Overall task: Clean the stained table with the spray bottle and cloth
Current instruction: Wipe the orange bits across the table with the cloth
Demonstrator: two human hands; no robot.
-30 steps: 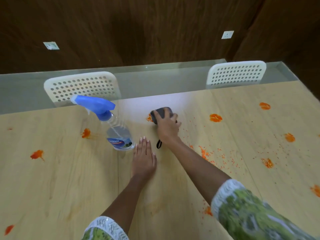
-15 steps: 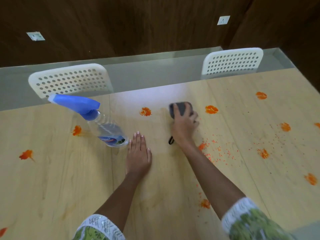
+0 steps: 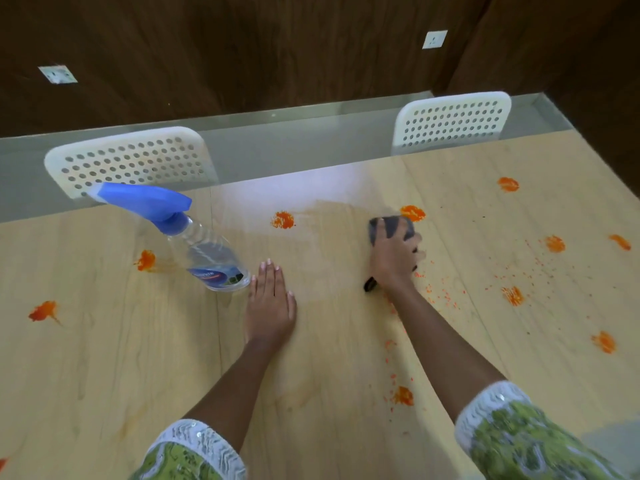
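The light wooden table [image 3: 104, 358] carries several orange stains, one [image 3: 283, 220] at the far middle and one [image 3: 412, 213] just beyond the cloth. My right hand [image 3: 393, 259] grips a dark grey cloth [image 3: 391, 226] and presses it on the tabletop; a wet streak runs left from it. My left hand [image 3: 270, 303] lies flat on the table, fingers straight. A clear spray bottle [image 3: 207, 258] with a blue trigger head stands just left of my left hand, untouched.
Orange crumbs [image 3: 440, 296] are scattered right of my right arm, with more stains at the right [image 3: 512, 294] and left [image 3: 43, 311]. Two white perforated chairs [image 3: 131, 161] [image 3: 453, 121] stand beyond the far edge. A dark wooden wall rises behind.
My right hand has slid the cloth to the right, from the middle stain to beside the stain further right, leaving a wet streak. My left hand and the bottle have stayed put.
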